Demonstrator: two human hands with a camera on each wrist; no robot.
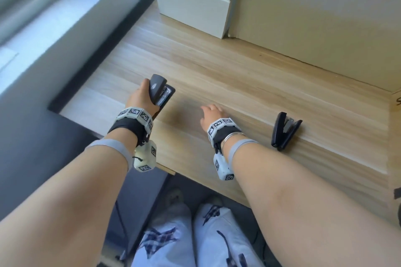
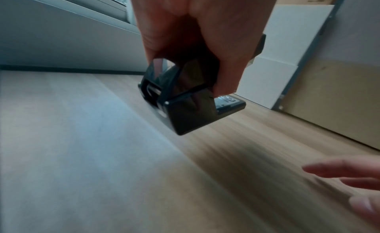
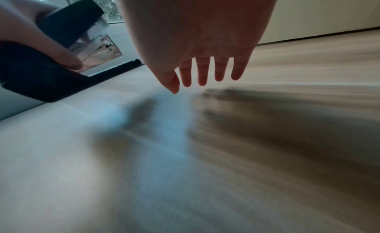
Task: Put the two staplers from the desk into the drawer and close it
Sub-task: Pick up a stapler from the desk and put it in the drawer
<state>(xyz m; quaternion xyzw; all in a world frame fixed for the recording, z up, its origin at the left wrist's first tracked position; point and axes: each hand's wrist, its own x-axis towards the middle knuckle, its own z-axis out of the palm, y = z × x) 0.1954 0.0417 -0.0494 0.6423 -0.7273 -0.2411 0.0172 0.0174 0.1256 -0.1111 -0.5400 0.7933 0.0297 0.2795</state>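
My left hand [image 1: 141, 97] grips a dark grey stapler [image 1: 159, 91] and holds it just above the wooden desk [image 1: 238, 67] near its left end. The left wrist view shows that stapler [image 2: 185, 106] from behind, lifted off the desk, with fingers curled round its top. In the right wrist view the same stapler [image 3: 51, 73] sits at the left. My right hand [image 1: 211, 112] hovers over the middle of the desk with straight fingers [image 3: 203, 72], holding nothing. A second black stapler [image 1: 285, 133] lies on its side to the right, near the desk's front edge. No drawer is in view.
A white box [image 1: 193, 2] stands at the back of the desk against a beige wall panel [image 1: 314, 17]. A window sill [image 1: 54, 17] runs along the left. A dark surface [image 1: 32, 147] lies left of the desk; my legs are below its front edge.
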